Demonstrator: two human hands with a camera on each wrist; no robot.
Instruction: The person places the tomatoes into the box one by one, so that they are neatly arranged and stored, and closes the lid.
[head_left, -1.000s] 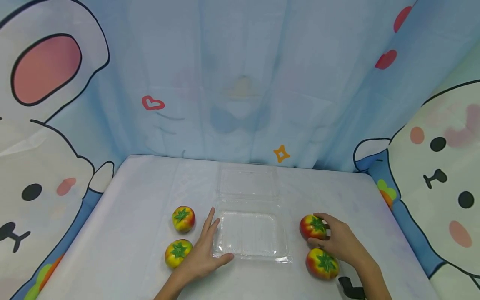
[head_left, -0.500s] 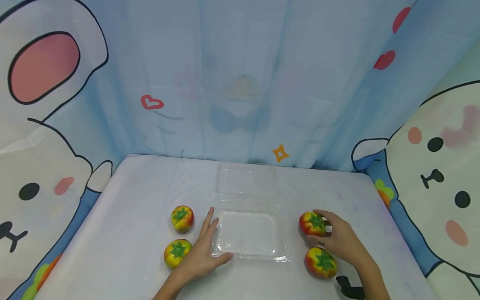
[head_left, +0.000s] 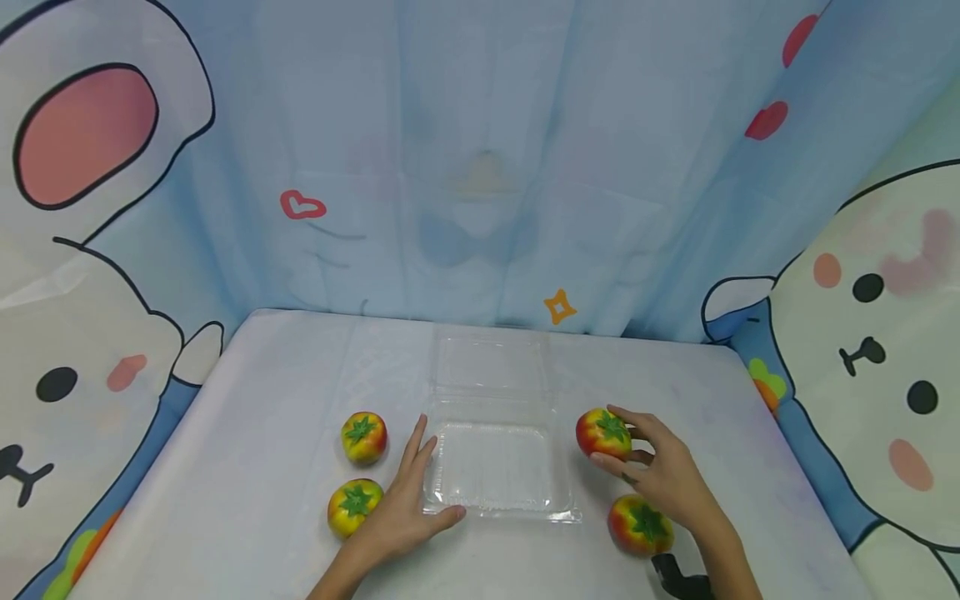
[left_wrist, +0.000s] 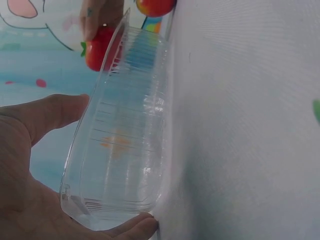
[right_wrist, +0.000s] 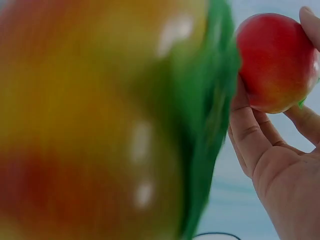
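My right hand (head_left: 667, 475) holds a red-and-yellow tomato (head_left: 602, 433) with a green leafy top between thumb and fingers. In the right wrist view this tomato (right_wrist: 275, 62) appears lifted off the table. My left hand (head_left: 405, 504) lies with fingers straight along the left side of a clear plastic clamshell box (head_left: 498, 471). The left wrist view shows the thumb (left_wrist: 70, 110) at the rim of the box and fingertips by its end. The lid (head_left: 491, 362) is folded back, away from me.
A second tomato (head_left: 640, 525) sits just below my right hand, looming large in the right wrist view. Two more tomatoes, one farther (head_left: 364, 437) and one nearer (head_left: 354, 507), lie left of my left hand. A black strap piece (head_left: 681, 577) shows at the right wrist. A cartoon curtain (head_left: 480, 167) hangs behind the table.
My right hand has raised the tomato and carried it a little left toward the box. My left hand stays in the same place.
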